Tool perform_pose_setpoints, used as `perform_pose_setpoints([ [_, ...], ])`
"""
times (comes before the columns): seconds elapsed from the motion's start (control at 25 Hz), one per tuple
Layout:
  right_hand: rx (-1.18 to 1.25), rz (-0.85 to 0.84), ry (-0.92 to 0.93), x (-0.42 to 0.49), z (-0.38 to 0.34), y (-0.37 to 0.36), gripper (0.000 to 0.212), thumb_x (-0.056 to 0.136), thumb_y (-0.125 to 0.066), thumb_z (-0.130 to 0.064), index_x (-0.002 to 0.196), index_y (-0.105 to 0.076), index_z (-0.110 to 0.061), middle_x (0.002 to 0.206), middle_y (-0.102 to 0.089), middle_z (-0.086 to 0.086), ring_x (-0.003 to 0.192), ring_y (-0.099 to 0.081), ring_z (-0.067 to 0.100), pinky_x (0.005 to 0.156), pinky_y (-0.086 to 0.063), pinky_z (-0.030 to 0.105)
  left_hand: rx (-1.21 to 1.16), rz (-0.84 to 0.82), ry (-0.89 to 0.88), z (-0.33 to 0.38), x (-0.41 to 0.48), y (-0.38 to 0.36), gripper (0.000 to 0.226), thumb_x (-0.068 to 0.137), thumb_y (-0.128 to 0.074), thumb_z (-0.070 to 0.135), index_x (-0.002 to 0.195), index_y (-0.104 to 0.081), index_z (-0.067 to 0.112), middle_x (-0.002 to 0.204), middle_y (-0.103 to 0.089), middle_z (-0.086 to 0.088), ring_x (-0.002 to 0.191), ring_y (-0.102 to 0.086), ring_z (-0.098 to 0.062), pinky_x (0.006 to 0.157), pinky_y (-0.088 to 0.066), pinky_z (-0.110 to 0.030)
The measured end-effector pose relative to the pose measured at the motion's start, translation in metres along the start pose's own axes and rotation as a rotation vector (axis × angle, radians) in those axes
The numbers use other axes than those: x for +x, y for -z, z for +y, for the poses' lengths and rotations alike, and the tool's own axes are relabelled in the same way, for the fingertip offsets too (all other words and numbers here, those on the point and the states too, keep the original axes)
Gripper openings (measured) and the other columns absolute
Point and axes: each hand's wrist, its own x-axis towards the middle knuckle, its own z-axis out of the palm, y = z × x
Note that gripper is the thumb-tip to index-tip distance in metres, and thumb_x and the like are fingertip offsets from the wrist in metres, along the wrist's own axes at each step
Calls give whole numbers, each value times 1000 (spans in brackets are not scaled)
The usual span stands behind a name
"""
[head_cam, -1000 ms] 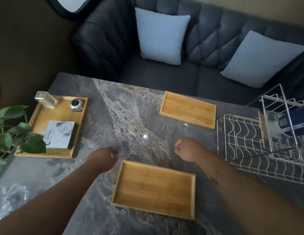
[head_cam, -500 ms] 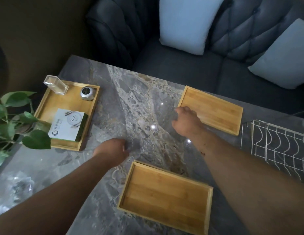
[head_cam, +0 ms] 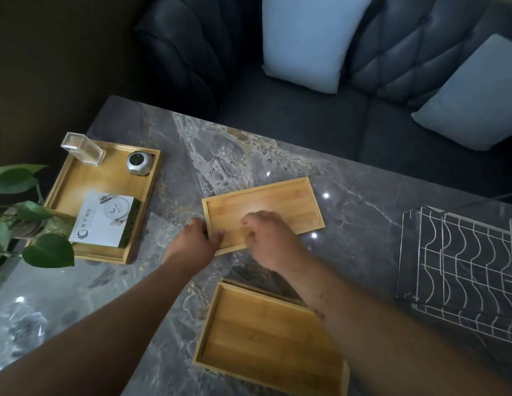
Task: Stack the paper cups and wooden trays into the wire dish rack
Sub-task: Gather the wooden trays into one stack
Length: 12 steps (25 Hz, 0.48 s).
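Observation:
A small wooden tray point(head_cam: 277, 204) lies in the middle of the marble table point(head_cam: 363, 212). My left hand point(head_cam: 196, 242) grips its near left corner, thumb over the rim. My right hand point(head_cam: 270, 238) rests on the tray's near edge with fingers curled on the wood. A second empty wooden tray point(head_cam: 257, 338) lies nearer to me, partly under my right forearm. The white wire dish rack point(head_cam: 460, 261) stands at the right edge of the table. No paper cups are in view.
A larger wooden tray point(head_cam: 77, 181) at the left holds a clear plastic box point(head_cam: 83, 150), a small silver clock point(head_cam: 139, 163) and a white booklet point(head_cam: 104, 218). A leafy plant point(head_cam: 26, 221) overhangs the left edge. A dark sofa with pale cushions point(head_cam: 312, 38) lies behind.
Both hands have reached forward from fists on the table onto the far tray, which has shifted left and turned. The view has moved left, so less of the rack shows.

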Motion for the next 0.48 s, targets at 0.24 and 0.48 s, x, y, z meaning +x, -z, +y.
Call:
perform_pose_setpoints([
  [0.24,170,84,-661,-14,82,36,63,93,-59,-26,152,-36,-19,144,-55,13,127,-56,34,104,-51,44,-39,70,20,5,-1,-7,32,89,-61,41,115,-55,22,108,-60,-6,90,-61,-30,77,-49,-41],
  [0.48,429,147,-748,-30,89,43,61,95,-55,-28,153,-39,-18,145,-57,11,121,-60,30,88,-47,33,-311,49,152,16,-6,-2,36,88,-65,40,109,-52,14,100,-63,-7,87,-64,-30,67,-47,-36],
])
